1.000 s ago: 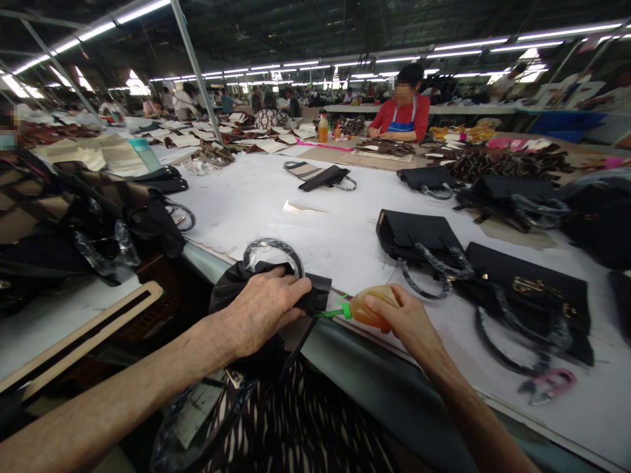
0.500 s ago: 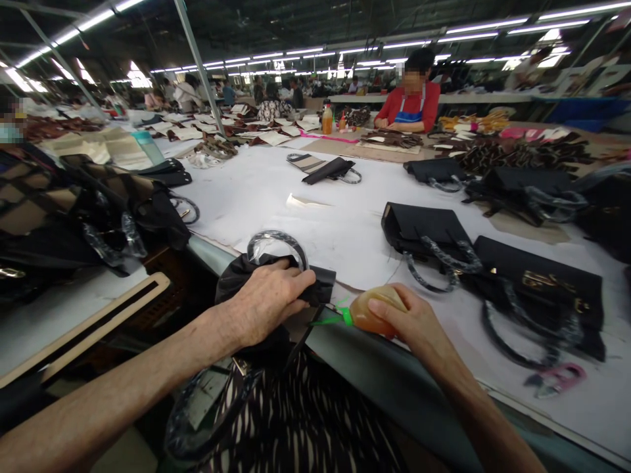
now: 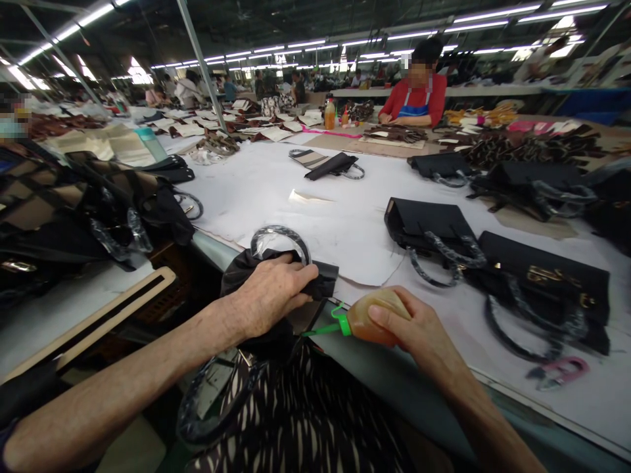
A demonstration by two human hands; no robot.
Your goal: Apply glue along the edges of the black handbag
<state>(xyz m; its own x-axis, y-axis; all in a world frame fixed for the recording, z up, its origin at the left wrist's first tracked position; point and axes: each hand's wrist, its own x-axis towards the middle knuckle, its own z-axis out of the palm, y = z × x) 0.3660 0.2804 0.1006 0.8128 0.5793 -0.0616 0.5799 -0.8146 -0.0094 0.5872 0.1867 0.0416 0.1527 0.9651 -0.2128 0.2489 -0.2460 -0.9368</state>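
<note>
My left hand (image 3: 273, 289) grips a black handbag (image 3: 237, 272) at the table's near edge, with its fingers partly hidden in the folds. One plastic-wrapped handle (image 3: 280, 233) stands up behind the hand. The bag's other handle (image 3: 190, 420) hangs down over my lap. My right hand (image 3: 419, 322) is closed round a soft squeeze bottle (image 3: 367, 315) of amber liquid, probably glue. The bottle lies tilted, its green nozzle (image 3: 323, 330) pointing left with the tip at the bag's edge. Whether liquid is coming out, I cannot tell.
Several black handbags (image 3: 428, 223) lie on the white-covered table (image 3: 345, 243) to the right, with pink-handled snips (image 3: 562, 373) near the front. More bags (image 3: 98, 203) are piled at the left. Across the table sits a person in red (image 3: 436, 98).
My right hand has tipped the bottle slightly, bringing the nozzle tip left and down to the bag's edge. The left hand keeps its hold. The whole view has shifted a little.
</note>
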